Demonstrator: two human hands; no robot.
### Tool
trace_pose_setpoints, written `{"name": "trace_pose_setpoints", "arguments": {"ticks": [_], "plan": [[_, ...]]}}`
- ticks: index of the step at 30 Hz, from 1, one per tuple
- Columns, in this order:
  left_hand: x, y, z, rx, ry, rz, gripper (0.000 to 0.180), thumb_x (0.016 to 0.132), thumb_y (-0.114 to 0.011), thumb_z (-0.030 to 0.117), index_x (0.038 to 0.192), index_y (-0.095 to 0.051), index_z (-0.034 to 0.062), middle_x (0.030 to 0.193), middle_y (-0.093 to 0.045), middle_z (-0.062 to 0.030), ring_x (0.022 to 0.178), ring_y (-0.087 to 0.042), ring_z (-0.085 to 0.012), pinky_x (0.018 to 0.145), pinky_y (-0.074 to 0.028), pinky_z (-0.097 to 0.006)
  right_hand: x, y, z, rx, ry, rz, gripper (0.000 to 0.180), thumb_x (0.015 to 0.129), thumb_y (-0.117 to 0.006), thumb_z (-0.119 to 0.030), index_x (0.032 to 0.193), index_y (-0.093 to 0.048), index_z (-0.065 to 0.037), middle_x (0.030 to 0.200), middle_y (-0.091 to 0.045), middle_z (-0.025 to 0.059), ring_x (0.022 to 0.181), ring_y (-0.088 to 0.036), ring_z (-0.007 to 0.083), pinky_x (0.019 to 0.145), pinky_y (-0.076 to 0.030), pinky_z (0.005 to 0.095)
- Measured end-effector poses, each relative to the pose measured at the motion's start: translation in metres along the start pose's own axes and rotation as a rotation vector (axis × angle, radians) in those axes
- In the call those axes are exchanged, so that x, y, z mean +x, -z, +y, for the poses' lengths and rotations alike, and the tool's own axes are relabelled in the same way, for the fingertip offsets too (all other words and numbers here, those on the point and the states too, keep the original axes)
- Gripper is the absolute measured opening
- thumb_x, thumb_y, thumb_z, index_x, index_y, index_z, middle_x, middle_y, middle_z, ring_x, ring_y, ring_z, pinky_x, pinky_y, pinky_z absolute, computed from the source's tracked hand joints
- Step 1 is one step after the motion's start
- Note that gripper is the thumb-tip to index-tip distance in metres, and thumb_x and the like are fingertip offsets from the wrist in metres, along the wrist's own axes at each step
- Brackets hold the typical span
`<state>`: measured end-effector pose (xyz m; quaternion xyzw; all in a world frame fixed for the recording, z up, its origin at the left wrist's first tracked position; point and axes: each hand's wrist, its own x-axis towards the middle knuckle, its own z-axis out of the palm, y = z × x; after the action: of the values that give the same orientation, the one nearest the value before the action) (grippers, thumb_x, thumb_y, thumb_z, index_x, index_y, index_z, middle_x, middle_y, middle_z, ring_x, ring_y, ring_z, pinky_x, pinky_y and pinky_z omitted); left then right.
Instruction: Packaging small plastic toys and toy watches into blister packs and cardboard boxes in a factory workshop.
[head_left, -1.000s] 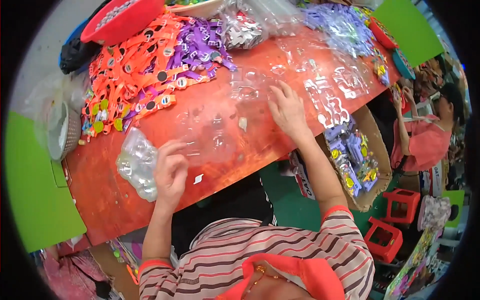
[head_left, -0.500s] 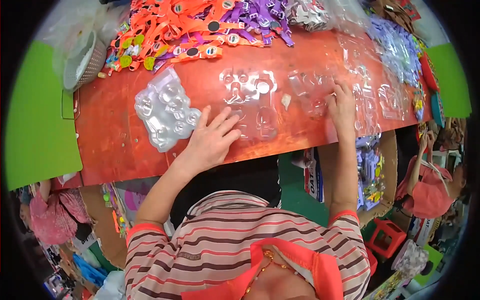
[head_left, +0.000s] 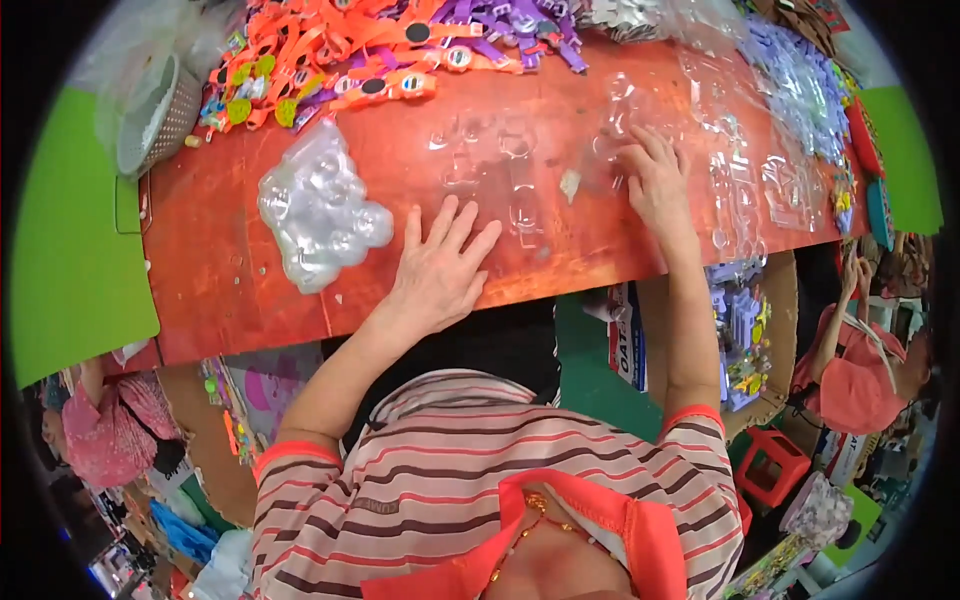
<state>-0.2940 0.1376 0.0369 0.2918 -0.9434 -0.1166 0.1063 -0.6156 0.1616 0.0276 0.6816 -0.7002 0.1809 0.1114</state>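
The left hand (head_left: 440,265) was spread palm down near the front edge of the red bench (head_left: 220,310), grasping nothing, its fingertips just beside a flat clear blister tray (head_left: 522,205). The right hand (head_left: 658,185) had its fingers bent over a second clear blister shell (head_left: 622,88); whether they pinched it could not be told. A cloudy blister stack (head_left: 320,200) lay left of the left hand. Orange wristbands (head_left: 410,86) and purple straps (head_left: 497,20) were heaped behind, and other clear shells (head_left: 738,190) lay right of the right hand.
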Motion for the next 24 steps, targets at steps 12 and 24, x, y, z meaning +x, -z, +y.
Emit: {"name": "trace_pose_setpoints", "arguments": {"ticks": [12, 24], "plan": [[0.073, -0.011, 0.033, -0.053, -0.015, 0.011, 0.052, 0.079, -0.064, 0.024, 0.127, -0.052, 0.0089, 0.140, -0.039, -0.0207, 0.132, -0.034, -0.0403, 0.106, -0.019, -0.065, 0.060, -0.011, 0.084, 0.114, -0.151, 0.085, 0.022, 0.078, -0.056, -0.010, 0.098, -0.065, -0.005, 0.111, -0.062, 0.0114, 0.105, -0.057, 0.0292, 0.090, -0.041, 0.0456], [0.210, -0.057, 0.039, 0.005, -0.122, 0.014, 0.056, 0.083, -0.062, 0.033, 0.134, -0.047, 0.0168, 0.148, -0.028, -0.0194, 0.139, -0.021, -0.0409, 0.104, -0.017, -0.068, 0.085, -0.026, 0.156, -0.180, -0.341, -0.148, 0.026, 0.086, -0.056, -0.022, 0.110, -0.064, -0.014, 0.124, -0.057, 0.0100, 0.118, -0.052, 0.0292, 0.093, -0.039, 0.0504]]}}
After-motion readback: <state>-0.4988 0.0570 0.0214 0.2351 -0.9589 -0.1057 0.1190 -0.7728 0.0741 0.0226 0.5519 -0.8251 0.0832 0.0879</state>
